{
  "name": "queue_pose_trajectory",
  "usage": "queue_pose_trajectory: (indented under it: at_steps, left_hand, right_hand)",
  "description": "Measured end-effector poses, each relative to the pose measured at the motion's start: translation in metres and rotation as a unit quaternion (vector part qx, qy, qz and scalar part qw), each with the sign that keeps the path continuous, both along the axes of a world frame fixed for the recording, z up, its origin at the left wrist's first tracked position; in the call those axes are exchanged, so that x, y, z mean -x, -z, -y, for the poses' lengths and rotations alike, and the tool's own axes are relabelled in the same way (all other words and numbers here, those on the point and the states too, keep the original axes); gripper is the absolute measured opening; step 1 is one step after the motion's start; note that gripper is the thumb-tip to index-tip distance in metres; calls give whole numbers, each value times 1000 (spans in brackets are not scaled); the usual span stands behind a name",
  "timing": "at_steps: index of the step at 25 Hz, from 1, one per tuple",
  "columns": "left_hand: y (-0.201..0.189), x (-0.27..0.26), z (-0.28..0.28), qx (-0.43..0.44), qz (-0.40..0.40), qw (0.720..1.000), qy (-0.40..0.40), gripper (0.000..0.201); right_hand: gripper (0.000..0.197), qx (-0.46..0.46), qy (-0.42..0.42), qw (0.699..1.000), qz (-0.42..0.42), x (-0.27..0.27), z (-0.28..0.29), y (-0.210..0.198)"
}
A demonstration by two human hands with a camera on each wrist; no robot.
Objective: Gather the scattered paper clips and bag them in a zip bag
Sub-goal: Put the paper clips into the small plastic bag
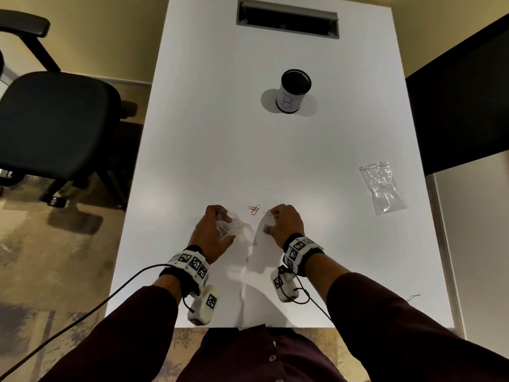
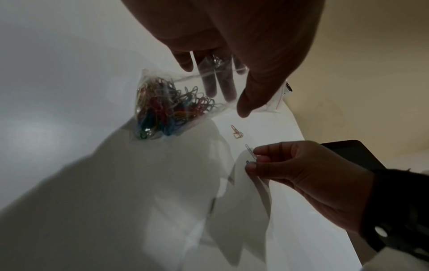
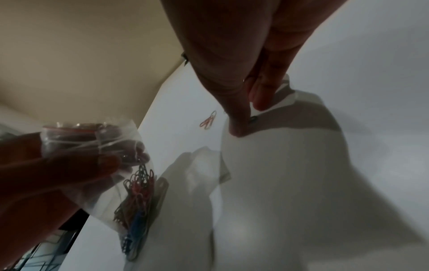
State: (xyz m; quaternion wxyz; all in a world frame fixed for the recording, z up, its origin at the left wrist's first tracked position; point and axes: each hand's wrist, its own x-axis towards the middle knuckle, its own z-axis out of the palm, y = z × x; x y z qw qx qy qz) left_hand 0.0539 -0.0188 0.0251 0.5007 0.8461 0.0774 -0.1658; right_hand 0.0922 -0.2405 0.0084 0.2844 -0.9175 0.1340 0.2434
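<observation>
My left hand point(image 1: 213, 230) grips a clear zip bag point(image 1: 230, 223) by its open mouth, just above the white table point(image 1: 248, 150). In the left wrist view the zip bag point(image 2: 171, 108) holds several coloured paper clips bunched at its bottom. Just to its right, my right hand point(image 1: 283, 221) pinches a silver paper clip point(image 2: 250, 151) between thumb and forefinger, with a blue clip point(image 2: 247, 162) at a lower fingertip. Two copper clips point(image 1: 254, 209) lie on the table between the hands, also seen as the copper clips point(image 3: 209, 121) in the right wrist view.
A second, flat zip bag point(image 1: 382, 186) lies at the table's right. A black cup with a white label point(image 1: 293, 91) stands farther back, before a cable slot point(image 1: 287, 17). An office chair point(image 1: 55, 119) stands left of the table.
</observation>
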Motion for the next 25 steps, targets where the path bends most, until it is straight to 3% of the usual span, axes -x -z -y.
queue_pose_trajectory:
  at_steps: [4, 8, 12, 14, 16, 19, 25]
  left_hand:
    - [0, 1, -5, 1, 4, 1000, 2, 60]
    - [-3, -1, -8, 3, 12, 1000, 2, 59]
    - [-3, -3, -13, -3, 13, 1000, 8, 59]
    - [-2, -5, -14, -1, 13, 1000, 10, 59]
    - [0, -5, -15, 0, 13, 1000, 10, 59]
    - [2, -5, -16, -2, 14, 1000, 8, 59]
    - [3, -5, -18, -4, 18, 1000, 4, 59]
  right_hand:
    - [33, -6, -38, 999, 19, -13, -20, 0]
    - [34, -54, -55, 996, 45, -23, -27, 0]
    - [63, 1, -167, 984, 62, -32, -20, -9]
    - [81, 33, -256, 965, 44, -36, -19, -12]
    - [86, 63, -342, 936, 46, -40, -21, -10]
    - [71, 71, -383, 920, 49, -46, -25, -8]
    - [37, 75, -321, 942, 66, -47, -24, -6]
